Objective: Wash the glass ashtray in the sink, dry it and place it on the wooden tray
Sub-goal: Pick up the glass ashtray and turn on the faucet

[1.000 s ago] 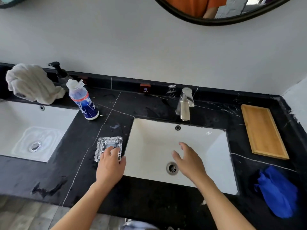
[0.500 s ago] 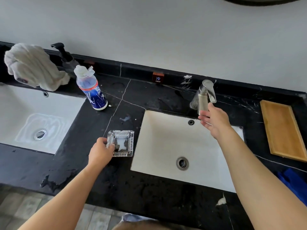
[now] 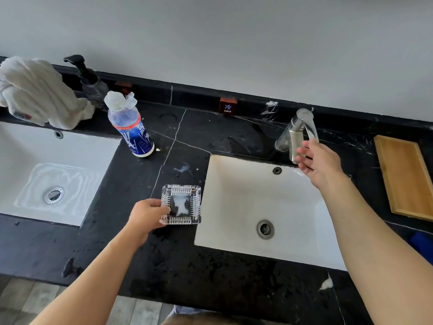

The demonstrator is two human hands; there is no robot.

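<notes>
A square cut-glass ashtray (image 3: pixel 181 204) with a white smear in its bowl sits on the black counter just left of the white sink (image 3: pixel 236 207). My left hand (image 3: pixel 147 214) grips the ashtray's left edge. My right hand (image 3: pixel 319 161) reaches up to the chrome faucet (image 3: pixel 296 134) behind the sink, thumb against the lever and fingers spread around the spout. No water runs. The wooden tray (image 3: pixel 406 177) lies empty on the counter at the far right.
A blue-labelled plastic bottle (image 3: pixel 130 127) and a black pump dispenser (image 3: pixel 90 82) stand behind the ashtray to the left. A white towel (image 3: pixel 38 92) is heaped beside a second sink (image 3: pixel 23 148). A blue cloth (image 3: pixel 423 246) shows at the right edge.
My right hand rose from over the drain to the faucet lever. My left hand shifted from on top of the ashtray to gripping its left edge. The view dropped, losing the mirror.
</notes>
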